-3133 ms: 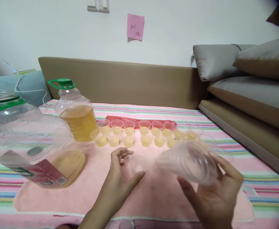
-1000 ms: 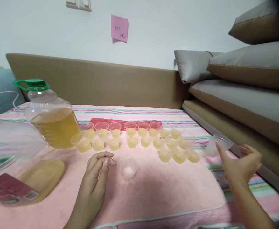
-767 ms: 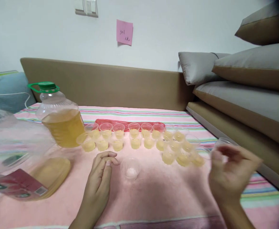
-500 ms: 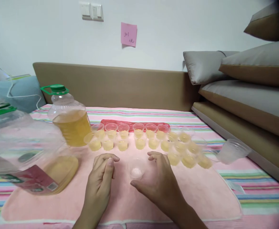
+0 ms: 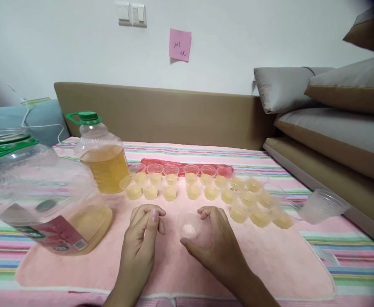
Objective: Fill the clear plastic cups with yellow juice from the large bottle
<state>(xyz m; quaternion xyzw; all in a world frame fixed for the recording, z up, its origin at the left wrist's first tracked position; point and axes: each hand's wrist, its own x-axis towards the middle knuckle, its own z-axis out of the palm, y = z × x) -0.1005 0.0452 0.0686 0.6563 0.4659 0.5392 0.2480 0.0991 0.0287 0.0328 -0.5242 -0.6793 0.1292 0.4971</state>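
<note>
In front of me on a pink mat [image 5: 263, 260], a small clear plastic cup [image 5: 189, 227] stands upright with no yellow liquid visible in it. My right hand [image 5: 213, 238] curves around its right side, thumb in front and fingers apart behind; whether skin touches plastic I cannot tell. Left of the cup and apart from it is my left hand [image 5: 143, 236]. Its fingers are curled with the thumb against them, and nothing shows in them. Beyond the hands, several similar cups [image 5: 170, 192] hold pale yellow liquid.
Two large clear jugs stand at the left: a near, open-mouthed one [image 5: 59, 226] and a green-capped one [image 5: 105, 166] farther back. A stack of clear cups [image 5: 324, 207] lies at the right. Behind the filled cups is a red plastic bag [image 5: 177, 166]. Cushions [image 5: 337, 132] are piled at the right.
The whole view has shifted, so everything appears a little farther right. My right hand has come slightly closer to the clear cup. My left hand keeps its curled shape.
</note>
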